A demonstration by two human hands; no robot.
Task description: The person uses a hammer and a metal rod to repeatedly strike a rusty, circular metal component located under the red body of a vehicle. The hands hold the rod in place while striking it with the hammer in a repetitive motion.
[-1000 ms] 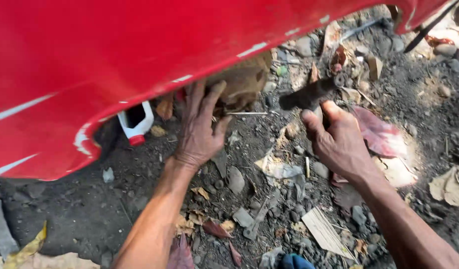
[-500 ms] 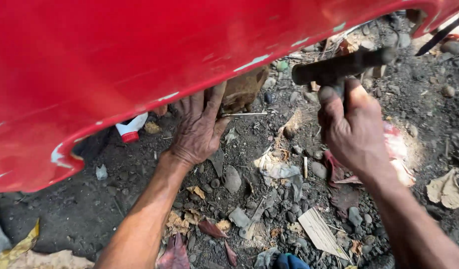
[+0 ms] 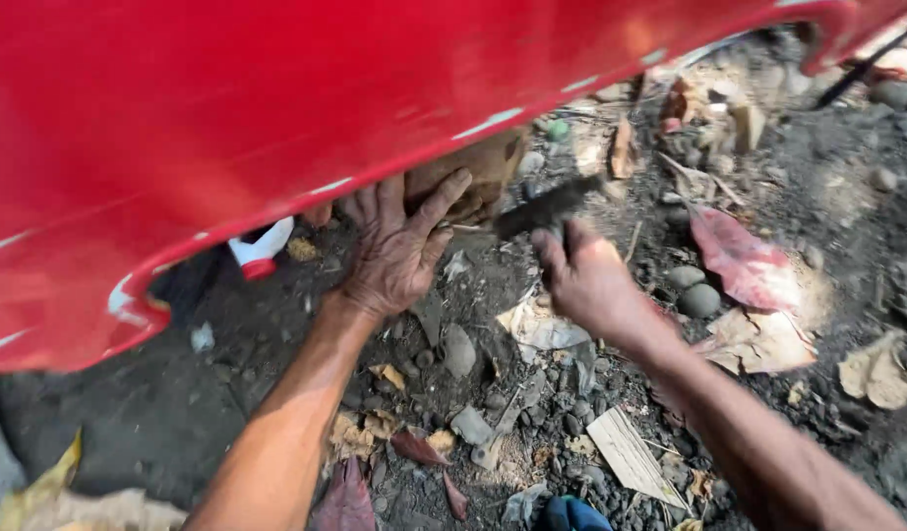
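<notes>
A large red body panel (image 3: pixel 276 118) is filling the upper left of the view, its lower edge curving over dark, stony ground (image 3: pixel 158 413). Just under that edge a white plastic bottle with a red cap (image 3: pixel 260 251) is lying partly hidden.

To its right, the left hand (image 3: pixel 394 256) is lying with fingers spread apart, fingertips reaching up under the panel's edge and pressing against a brownish block (image 3: pixel 473 172) that is sitting beneath it; it is clamped on nothing. Whether the block is carrying the panel's weight is not clear.

Further right, the right hand (image 3: pixel 586 280) is closed around the handle of a dark tool (image 3: pixel 547 208), which is blurring with motion and pointing toward the block and the left hand's fingers. Dry leaves, a reddish one (image 3: pixel 739 261) among them, and round stones (image 3: pixel 699 300) are lying scattered beyond.

The main risk, in my judgement, is the tool landing on the left fingers, since its blurred end is passing just beside them. A blow could also be knocking the block askew, letting the panel edge drop onto the fingertips tucked beneath it. The loose stones are giving the block poor footing, and a glancing stroke could be scraping the red paint.
</notes>
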